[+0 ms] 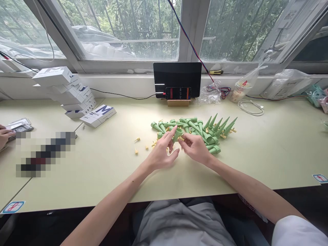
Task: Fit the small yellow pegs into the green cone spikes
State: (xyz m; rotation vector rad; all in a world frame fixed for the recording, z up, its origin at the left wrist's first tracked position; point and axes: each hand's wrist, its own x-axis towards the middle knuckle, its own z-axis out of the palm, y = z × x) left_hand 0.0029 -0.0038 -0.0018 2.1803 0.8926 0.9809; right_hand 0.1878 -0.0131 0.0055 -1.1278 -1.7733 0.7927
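Note:
Above the table's middle, my left hand (164,150) has its fingers curled around a green plastic watering spike (177,134), its wide open end facing up. The left thumb stands apart from the spike. Close beside it, my right hand (196,147) pinches a small yellow piece, mostly hidden by the fingertips, near the spike. Behind both hands lies a pile of green spikes (196,127), several with yellow tips. Loose yellow tips (136,151) lie to the left of my left hand, and others are partly covered by it.
A phone showing a timer (178,93) leans on a black screen (177,73) at the back. White boxes (77,95) are stacked at the back left. Another person's hand (4,135) touches a device at far left. A bagged cup (241,90) and cable (251,108) are back right.

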